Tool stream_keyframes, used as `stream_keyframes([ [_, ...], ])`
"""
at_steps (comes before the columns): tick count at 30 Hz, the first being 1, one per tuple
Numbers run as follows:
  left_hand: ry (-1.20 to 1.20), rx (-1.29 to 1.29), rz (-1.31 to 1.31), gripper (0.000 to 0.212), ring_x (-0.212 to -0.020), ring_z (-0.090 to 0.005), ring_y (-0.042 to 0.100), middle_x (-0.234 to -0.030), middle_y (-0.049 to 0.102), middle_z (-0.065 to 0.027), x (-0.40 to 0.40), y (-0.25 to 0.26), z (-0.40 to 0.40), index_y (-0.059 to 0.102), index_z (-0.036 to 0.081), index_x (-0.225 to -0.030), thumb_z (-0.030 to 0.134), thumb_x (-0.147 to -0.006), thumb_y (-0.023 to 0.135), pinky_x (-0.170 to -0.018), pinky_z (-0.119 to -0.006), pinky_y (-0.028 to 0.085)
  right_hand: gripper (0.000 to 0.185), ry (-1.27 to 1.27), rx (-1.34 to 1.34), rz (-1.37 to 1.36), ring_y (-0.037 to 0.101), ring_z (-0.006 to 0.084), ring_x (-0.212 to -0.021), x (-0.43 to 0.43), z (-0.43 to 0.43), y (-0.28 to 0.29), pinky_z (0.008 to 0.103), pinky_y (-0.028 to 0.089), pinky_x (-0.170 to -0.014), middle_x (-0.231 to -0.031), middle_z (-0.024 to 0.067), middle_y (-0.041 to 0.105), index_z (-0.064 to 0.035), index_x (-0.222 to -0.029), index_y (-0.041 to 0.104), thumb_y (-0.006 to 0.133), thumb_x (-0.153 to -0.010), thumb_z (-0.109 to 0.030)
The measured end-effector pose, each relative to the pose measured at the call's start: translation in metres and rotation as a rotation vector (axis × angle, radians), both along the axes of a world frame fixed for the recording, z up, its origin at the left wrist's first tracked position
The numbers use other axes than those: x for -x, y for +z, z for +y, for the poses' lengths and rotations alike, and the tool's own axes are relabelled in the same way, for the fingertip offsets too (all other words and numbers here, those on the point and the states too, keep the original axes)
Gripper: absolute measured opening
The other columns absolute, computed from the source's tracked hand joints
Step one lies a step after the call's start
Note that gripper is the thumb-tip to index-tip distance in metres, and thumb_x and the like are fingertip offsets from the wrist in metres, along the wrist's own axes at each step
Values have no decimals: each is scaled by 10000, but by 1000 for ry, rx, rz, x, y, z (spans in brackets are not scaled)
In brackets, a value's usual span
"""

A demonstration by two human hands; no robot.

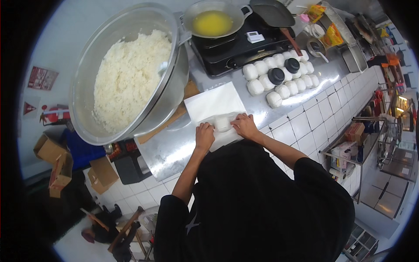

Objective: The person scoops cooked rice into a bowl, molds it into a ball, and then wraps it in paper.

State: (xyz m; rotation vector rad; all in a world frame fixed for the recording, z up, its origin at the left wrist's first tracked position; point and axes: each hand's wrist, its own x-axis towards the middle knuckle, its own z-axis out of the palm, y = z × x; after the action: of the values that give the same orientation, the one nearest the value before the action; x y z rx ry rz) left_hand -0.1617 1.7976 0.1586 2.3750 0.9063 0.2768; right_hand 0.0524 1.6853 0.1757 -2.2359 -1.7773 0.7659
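Note:
My left hand (205, 136) and my right hand (245, 126) pinch the two sides of a thin white wrapper sheet around a rounded block of rice (223, 124). A stack of white sheets (215, 101) lies just beyond it on the steel counter. Several wrapped white portions (255, 87) stand in rows at the back right, with two black round moulds (276, 76) on top of them. A large metal bowl heaped with cooked rice (131, 78) is on the left, tilted, with a pale utensil partly hidden at its right rim.
Behind the sheets stands a black gas stove (226, 59) with a pan of yellow liquid (212, 23), a small white timer (254, 37) and a dark square pan (273, 13). A wooden board (170, 121) lies under the bowl. Another person (104, 226) is at the lower left.

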Motion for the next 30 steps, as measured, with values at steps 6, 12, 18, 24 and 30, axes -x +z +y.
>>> stream_keyframes([
  [6, 76, 202, 650, 238, -1030, -338, 620, -1026, 697, -135, -61, 7, 43, 756, 165, -983, 189, -779, 636, -886, -445, 480, 216, -213, 246, -186, 654, 282, -931, 5, 49, 2, 567, 357, -970, -961, 133, 716, -98, -953, 732, 645, -763, -153],
  [12, 34, -508, 939, 327, -1139, -309, 600, -1158, 673, -112, -88, -8, 44, 704, 169, -1093, 287, -788, 700, -952, -459, 409, 185, -190, 26, -589, 667, 271, -974, 29, 79, -8, 526, 368, -914, -960, 131, 716, -85, -930, 724, 657, -805, -203],
  [18, -420, -84, 866, 349, -856, -311, 643, -843, 661, -132, -67, -8, 65, 671, 119, -1077, 194, -743, 742, -882, -472, 436, 295, 345, 395, -168, 674, 309, -925, -14, 90, 26, 457, 503, -777, -935, 152, 684, -42, -1065, 646, 642, -816, -200],
  [24, 96, 542, 145, 392, -901, -384, 611, -906, 638, -198, -18, 6, 0, 599, -21, -1124, 85, -749, 651, -959, -497, 426, 502, -85, 62, 158, 643, 391, -976, 9, 11, -11, 474, 543, -799, -1073, 227, 628, 59, -1272, 496, 588, -804, -102],
  [30, 40, 51, 15, 574, -1265, -428, 372, -1347, 398, -295, -8, 7, -37, 435, -74, -1291, 31, -758, 618, -1041, -484, 362, 682, 68, -182, 30, 537, 411, -1077, 40, -30, -8, 474, 529, -773, -1214, 276, 459, 144, -1342, 372, 640, -775, -123],
])
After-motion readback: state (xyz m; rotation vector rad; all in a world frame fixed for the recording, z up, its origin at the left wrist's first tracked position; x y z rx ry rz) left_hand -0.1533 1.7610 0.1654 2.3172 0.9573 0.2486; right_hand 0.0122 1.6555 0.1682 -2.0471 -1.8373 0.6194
